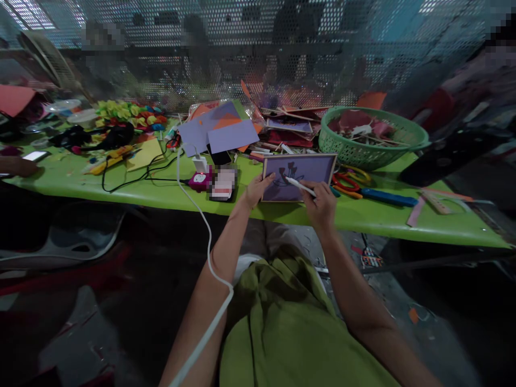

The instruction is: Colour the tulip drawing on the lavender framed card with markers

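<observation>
A purple panel in a thin pale frame (pixel 314 171) is tilted up at the front edge of the green table, with a dark flower-like drawing on it. My left hand (pixel 258 189) grips the frame's left side, thumb on the front. In my right hand (pixel 322 207) is a white marker pen (pixel 300 185), its tip at or very near the drawing; whether it touches I cannot tell. Left of my left hand lie a phone-sized item (pixel 223 184), partly blurred out, and a magenta power socket (pixel 200 180) with a white charger plugged in.
A green plastic basket (pixel 373 145) full of scraps stands behind on the right. Scissors (pixel 349 183) and a blue-handled tool (pixel 389 198) lie right of the panel. Purple paper sheets (pixel 234 135) are piled behind. A white cable (pixel 207 231) crosses my left arm. Another person's hand (pixel 20 166) rests far left.
</observation>
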The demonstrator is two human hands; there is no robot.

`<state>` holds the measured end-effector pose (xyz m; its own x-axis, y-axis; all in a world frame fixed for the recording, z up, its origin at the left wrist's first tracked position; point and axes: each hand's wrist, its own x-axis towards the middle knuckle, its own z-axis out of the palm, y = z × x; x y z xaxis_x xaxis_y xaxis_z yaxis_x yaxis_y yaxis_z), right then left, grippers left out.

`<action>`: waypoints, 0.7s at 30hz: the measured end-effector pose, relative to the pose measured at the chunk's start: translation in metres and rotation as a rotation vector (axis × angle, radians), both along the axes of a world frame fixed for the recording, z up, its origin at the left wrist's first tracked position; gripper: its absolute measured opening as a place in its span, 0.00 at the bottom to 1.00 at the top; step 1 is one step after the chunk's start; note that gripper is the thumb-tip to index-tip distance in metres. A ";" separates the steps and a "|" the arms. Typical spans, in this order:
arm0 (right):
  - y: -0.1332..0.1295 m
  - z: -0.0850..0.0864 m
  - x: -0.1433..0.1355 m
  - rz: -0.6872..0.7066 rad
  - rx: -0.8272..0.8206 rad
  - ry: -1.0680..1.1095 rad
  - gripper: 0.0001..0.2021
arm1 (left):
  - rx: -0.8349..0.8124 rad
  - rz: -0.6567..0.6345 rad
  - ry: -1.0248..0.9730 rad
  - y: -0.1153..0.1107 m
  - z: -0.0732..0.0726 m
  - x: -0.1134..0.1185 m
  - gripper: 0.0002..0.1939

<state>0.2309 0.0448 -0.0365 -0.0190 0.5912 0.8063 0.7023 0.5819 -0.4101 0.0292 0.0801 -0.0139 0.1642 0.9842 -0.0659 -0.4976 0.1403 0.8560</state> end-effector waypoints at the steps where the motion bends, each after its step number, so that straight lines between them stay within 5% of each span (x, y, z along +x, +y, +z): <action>1: 0.000 0.000 0.000 0.001 0.004 0.000 0.12 | 0.006 -0.001 -0.004 0.000 0.000 0.000 0.19; 21: 0.001 0.001 0.000 0.061 0.027 0.023 0.10 | 0.047 -0.005 -0.002 -0.002 0.002 0.001 0.20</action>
